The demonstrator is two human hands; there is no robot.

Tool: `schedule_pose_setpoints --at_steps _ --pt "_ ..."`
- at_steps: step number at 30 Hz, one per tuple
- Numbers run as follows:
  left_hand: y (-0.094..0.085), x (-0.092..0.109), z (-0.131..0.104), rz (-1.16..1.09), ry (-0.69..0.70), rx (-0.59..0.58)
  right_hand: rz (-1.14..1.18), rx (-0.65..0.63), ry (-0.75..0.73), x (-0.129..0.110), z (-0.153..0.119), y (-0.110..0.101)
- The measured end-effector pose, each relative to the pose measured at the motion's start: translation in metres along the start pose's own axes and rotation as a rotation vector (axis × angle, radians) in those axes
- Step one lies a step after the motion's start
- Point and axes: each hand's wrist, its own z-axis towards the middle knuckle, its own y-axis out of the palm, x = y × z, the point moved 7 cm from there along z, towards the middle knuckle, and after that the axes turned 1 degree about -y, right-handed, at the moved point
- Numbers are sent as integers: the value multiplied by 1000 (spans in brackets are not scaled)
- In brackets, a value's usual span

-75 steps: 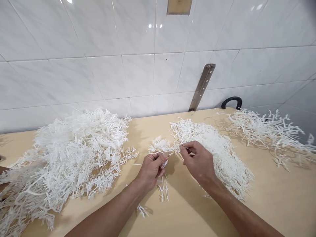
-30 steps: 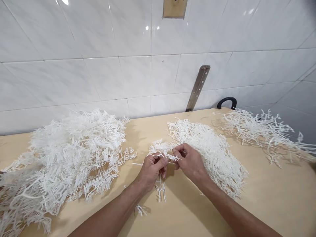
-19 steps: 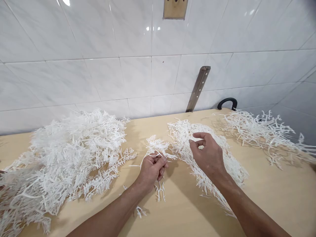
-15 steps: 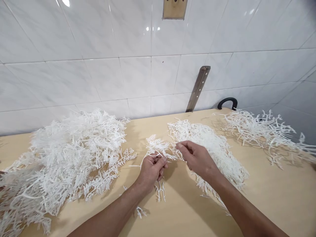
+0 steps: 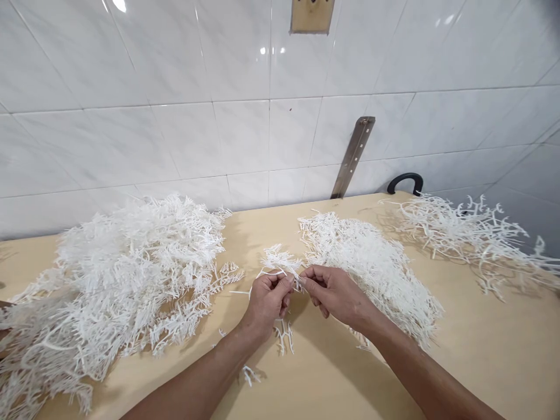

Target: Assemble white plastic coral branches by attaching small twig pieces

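Note:
My left hand (image 5: 269,300) is closed around a white, thin-branched plastic sprig (image 5: 279,256), whose fine tips fan out above the fingers. A longer white strand curves out to the left of that hand. Close beside it, my right hand (image 5: 336,294) pinches at the sprig's right-hand tips with thumb and forefinger. The fingertips of both hands nearly meet. Exactly which tips the right hand grips is too small to make out. Below the left hand, a small loose branched piece (image 5: 284,337) lies on the wooden table (image 5: 341,385).
A large heap of white sprigs (image 5: 144,280) covers the table's left side. Behind my right hand lies a second pile (image 5: 367,256), and bare branching stems (image 5: 464,233) spread farther right. A metal bracket (image 5: 353,157) and black handle (image 5: 406,178) stand near the tiled wall (image 5: 245,140).
My right hand has moved left and slightly down, from the edge of the right pile to the sprig in my left hand, and now pinches its tips. The left hand stays nearly in place.

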Motion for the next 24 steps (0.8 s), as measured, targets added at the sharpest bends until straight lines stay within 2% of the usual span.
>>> schedule_pose_setpoints --at_steps 2,7,11,15,24 --pt "0 1 0 22 20 14 -15 4 -16 -2 0 -2" --pt "1 -1 2 156 86 22 -115 124 -74 -7 0 -13" --pt "3 0 1 253 169 30 -143 93 -147 -10 2 -7" --pt "6 6 -2 319 223 19 -111 105 -80 -4 4 -4" --pt "4 0 0 265 148 41 -20 106 -29 0 3 -3"
